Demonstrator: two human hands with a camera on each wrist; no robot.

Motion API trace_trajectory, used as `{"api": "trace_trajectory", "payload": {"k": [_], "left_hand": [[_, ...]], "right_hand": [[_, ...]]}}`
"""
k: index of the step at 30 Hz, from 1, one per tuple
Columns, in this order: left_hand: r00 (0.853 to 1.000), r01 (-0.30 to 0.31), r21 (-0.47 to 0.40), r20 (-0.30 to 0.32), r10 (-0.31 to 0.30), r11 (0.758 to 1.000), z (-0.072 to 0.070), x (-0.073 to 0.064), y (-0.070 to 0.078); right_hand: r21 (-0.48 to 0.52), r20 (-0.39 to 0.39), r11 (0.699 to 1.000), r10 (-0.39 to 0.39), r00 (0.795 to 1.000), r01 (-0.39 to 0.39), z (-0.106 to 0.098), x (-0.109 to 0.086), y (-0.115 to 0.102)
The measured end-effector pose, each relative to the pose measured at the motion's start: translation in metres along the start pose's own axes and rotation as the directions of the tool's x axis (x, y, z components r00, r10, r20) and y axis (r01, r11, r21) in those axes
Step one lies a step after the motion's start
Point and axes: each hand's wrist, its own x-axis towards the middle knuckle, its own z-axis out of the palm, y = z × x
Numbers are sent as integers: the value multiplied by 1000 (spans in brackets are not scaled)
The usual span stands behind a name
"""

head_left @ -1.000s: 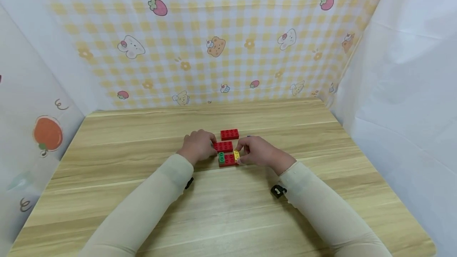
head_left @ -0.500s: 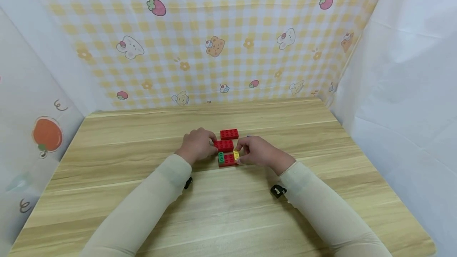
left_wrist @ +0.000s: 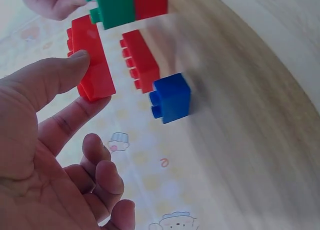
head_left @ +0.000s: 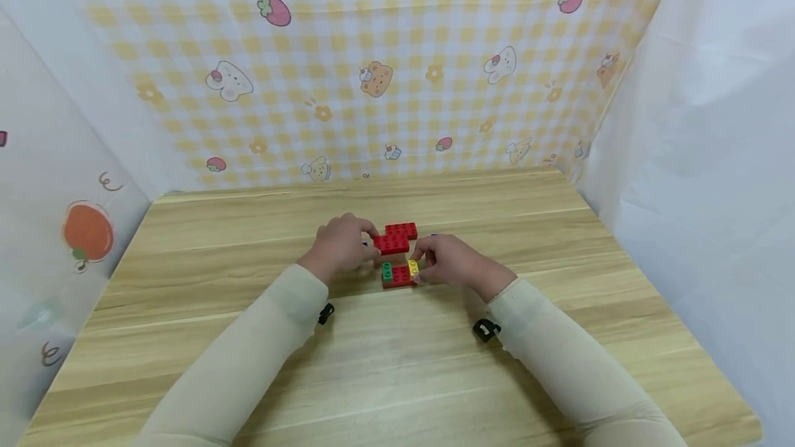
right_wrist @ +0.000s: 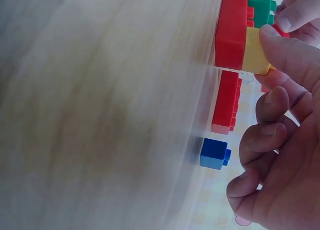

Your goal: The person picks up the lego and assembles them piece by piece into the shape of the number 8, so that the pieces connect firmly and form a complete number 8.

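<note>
"What does the left hand (head_left: 341, 247) have?"

"A plain red brick (head_left: 391, 245), longer than wide, pinched near its left end between thumb and forefinger. It's raised off the table (head_left: 397, 364), studs upward."

"And closer to the person?"

"A red base brick (head_left: 400, 276), long side running left to right. A small green brick (head_left: 387, 272) sits upright on its left end and a small yellow brick (head_left: 413, 268) on its right, bare red studs between them."

"Is the yellow one gripped?"

"Yes, by the thumb and forefinger of the right hand (head_left: 456, 264)."

From the head I look down over the worktop (head_left: 385, 371); both close wrist views share the green brick (left_wrist: 117, 8)
</note>
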Motion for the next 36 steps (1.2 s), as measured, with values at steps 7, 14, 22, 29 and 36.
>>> {"api": "trace_trajectory", "payload": {"k": [7,14,22,29,36], "left_hand": [[1000,-8,-16,9,8,1000,-7,-7,3],[1000,0,-58,24,1,998,-7,-16,5],[999,-1,-89,37,4,996,-1,-23,4],[999,-13,-117,42,18,993,6,-26,1],[997,-57,-123,37,62,991,12,-29,1]], "right_hand": [[22,0,1000,7,1000,-7,-2,0,-1],[30,6,1000,4,1000,-5,-2,3,1],[32,6,999,-15,1000,15,-2,3,2],[48,3,999,-13,1000,13,-2,2,2],[66,2,998,-16,1000,16,-2,3,5]]}}
